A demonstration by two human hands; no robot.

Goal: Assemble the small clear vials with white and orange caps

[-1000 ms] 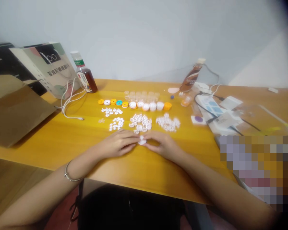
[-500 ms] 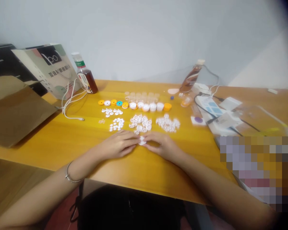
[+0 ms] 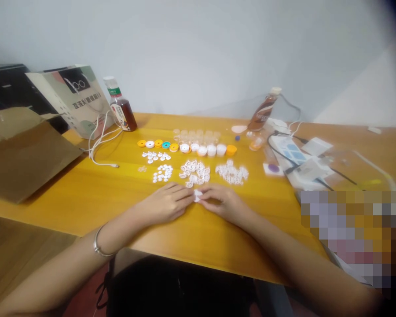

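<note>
Between the fingertips of both hands is a small white plastic piece [image 3: 197, 196], too blurred to name more exactly. My left hand [image 3: 169, 202] pinches it from the left, and my right hand [image 3: 225, 202] grips it from the right with thumb and fingers. Just beyond the hands lie a ring-like heap of white openwork plastic parts [image 3: 194, 172] and a paler heap of similar parts [image 3: 231, 172]. Small white discs [image 3: 162, 173] are gathered left of these, with white stemmed pieces [image 3: 155, 156] behind them.
Across the table [image 3: 218, 246] runs a row of orange, white and teal caps [image 3: 174, 147], with clear cups [image 3: 199, 135] behind. A bottle [image 3: 123, 108], white cable [image 3: 99, 145] and cardboard box [image 3: 23, 154] stand left. Another bottle [image 3: 264, 110] and a power strip [image 3: 293, 154] are right.
The view has shifted slightly, so the table items appear a little lower and to the right. Both hands keep hold of the white piece, which appears turned a little.
</note>
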